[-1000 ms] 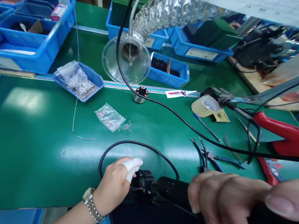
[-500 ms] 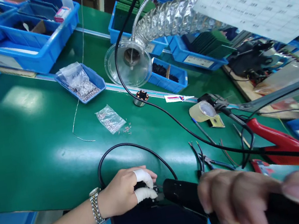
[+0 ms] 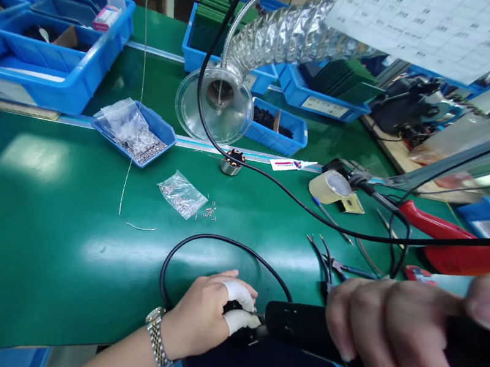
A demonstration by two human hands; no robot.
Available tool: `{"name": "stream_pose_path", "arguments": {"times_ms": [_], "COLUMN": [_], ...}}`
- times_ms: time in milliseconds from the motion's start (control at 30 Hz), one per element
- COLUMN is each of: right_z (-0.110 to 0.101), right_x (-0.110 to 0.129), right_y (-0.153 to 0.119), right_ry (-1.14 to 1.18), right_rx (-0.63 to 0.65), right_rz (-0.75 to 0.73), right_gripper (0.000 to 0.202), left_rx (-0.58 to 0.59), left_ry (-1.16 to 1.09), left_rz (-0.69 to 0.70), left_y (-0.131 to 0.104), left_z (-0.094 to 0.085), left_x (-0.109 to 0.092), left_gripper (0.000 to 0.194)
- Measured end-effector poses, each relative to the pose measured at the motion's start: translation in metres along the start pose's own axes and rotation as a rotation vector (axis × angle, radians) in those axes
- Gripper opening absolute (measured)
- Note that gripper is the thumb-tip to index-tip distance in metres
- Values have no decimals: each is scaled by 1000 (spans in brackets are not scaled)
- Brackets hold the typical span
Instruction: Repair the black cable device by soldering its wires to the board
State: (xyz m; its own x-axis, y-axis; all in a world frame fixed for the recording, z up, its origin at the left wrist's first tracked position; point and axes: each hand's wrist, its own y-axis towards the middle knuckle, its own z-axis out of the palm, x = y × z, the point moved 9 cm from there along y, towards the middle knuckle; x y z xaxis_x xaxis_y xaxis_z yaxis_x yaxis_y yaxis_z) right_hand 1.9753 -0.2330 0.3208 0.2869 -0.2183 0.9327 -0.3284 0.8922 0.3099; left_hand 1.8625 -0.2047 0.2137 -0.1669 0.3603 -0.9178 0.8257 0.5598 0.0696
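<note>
My left hand, with white tape on its thumb and index finger, pinches a small black part near the table's front edge. The fingers and dark clothing hide most of this part. From beside the hand a black cable loops over the table and back down. My right hand is wrapped around a black power screwdriver, in the lower right. Its nose points left and its tip meets the part by my left fingertips. Beyond the hands lie loose screws and a clear bag of screws.
A blue tray of small metal parts and a copper-wound motor stator stand farther back. A clear fume hood hangs above. Cutting pliers and a red-handled tool lie right; a black cord crosses the view.
The screwdriver's nose has come slightly left and down, closer to my left fingertips. Less of the small part shows now. My left hand keeps its grip, and the view has shifted a little.
</note>
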Motion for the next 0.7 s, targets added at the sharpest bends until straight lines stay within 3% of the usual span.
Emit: {"name": "stream_pose_path", "arguments": {"times_ms": [100,300,467,700], "right_z": [23,22,25,32], "right_x": [7,4,7,14], "right_y": [4,-3,-3,9], "right_ry": [2,-75,-62,-104], "right_rx": [206,83,111,69], "right_rz": [-96,-97,-84,-82], "right_gripper": [25,26,29,30], "left_rx": [18,57,69,132], "left_ry": [24,9,-24,1], "left_rz": [26,45,64,87], "left_y": [-1,-4,-7,-6], "left_z": [2,6,8,14], "left_x": [-2,-3,-5,-8], "left_gripper": [6,10,31,30]}}
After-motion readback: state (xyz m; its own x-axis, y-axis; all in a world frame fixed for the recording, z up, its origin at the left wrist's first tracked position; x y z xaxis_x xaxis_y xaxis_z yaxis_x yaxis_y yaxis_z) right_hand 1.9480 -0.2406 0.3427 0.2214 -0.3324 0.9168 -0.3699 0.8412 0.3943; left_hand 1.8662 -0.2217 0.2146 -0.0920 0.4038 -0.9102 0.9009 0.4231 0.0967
